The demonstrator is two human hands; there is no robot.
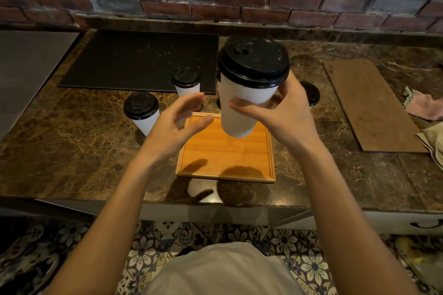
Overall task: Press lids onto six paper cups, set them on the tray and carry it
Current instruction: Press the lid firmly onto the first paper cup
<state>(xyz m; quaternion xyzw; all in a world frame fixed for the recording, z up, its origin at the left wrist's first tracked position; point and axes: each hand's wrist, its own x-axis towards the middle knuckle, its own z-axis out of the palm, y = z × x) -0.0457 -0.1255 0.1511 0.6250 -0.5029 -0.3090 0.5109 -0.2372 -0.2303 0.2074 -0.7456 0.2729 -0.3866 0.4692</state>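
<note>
Here, my right hand holds the lidded cup roughly upright, fingers curled round its wall, directly above the far half of the tray on the desk. My left hand hovers just left of it, fingers spread, holding nothing.
</note>
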